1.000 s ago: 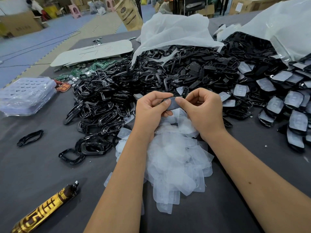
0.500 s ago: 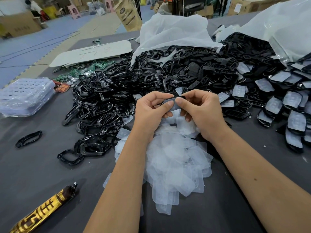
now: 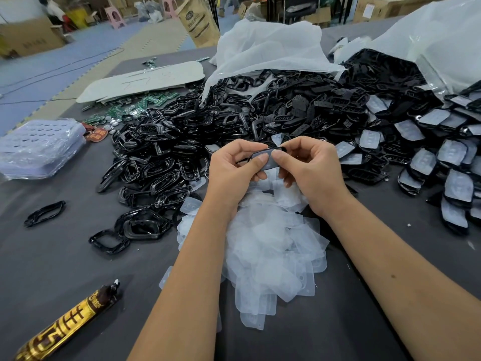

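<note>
- Pinching one black shell (image 3: 270, 165) from both ends: left hand (image 3: 234, 168) and right hand (image 3: 309, 173), each with thumb on top and fingers curled beneath.
- Pressing both thumb tips, side by side, onto a clear pad (image 3: 260, 153) laid in the shell's face.
- Holding it in the air at the centre, just above the near edge of the heaps on the table (image 3: 52, 256).
- Judging by the thumbs: seating the pad, probably close to done for this piece; impossible to tell whether flush all round.
- Straight below, toward 6 o'clock: loose pads (image 3: 270, 246) in an overlapping pile, dozens at least, too many to count.
- From 9 round to 12 o'clock: bare shells (image 3: 161, 157) in a wide heap, hundreds by the look, uncountable.
- At 3 o'clock: padded shells (image 3: 442, 157), roughly two dozen in view, more cut off at the edge.
- So, by judgement: only a small share done, much the larger part left, both bare shells and loose pads being plentiful.
- At 9 o'clock, apart from the heap: one stray ring (image 3: 44, 213).
- At 7 o'clock: one brown-and-gold tube (image 3: 67, 321), lying flat.
- At 10 o'clock: one stack of trays (image 3: 39, 147) in plastic wrap.
- At 11 o'clock: green boards (image 3: 145, 102), too small to count, and one white sheet (image 3: 145, 79) behind them.
- At 12 and 2 o'clock: two white bags (image 3: 265, 50), both spilling black parts.
</note>
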`<act>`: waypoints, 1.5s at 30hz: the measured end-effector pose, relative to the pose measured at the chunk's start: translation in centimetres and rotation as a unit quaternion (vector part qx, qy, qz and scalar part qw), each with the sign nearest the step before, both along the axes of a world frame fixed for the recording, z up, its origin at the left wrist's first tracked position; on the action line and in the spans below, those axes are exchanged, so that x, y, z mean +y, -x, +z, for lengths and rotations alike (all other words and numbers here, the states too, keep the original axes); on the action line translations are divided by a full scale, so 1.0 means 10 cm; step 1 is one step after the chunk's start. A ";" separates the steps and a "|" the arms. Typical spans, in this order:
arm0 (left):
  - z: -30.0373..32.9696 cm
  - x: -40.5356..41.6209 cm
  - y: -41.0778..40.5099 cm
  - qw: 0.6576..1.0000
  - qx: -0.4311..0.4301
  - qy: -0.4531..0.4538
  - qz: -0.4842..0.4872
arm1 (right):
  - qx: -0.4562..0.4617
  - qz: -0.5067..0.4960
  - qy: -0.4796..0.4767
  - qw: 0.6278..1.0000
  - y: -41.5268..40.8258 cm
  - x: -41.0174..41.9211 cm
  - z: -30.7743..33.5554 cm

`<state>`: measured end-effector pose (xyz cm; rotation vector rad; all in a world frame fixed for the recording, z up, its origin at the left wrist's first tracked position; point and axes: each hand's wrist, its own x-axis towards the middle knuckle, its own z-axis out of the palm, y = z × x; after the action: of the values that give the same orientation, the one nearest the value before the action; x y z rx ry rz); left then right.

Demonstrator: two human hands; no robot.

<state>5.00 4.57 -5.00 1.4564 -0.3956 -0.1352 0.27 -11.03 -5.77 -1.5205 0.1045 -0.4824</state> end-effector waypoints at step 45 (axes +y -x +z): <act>0.01 -0.03 0.01 1.000 0.008 -0.021 0.005 | 0.023 -0.103 0.169 0.980 -0.01 0.09 -0.01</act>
<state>4.86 4.27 -4.91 1.4966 -0.3747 -0.1486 0.36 -10.16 -5.85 -1.8657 0.2270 -0.6560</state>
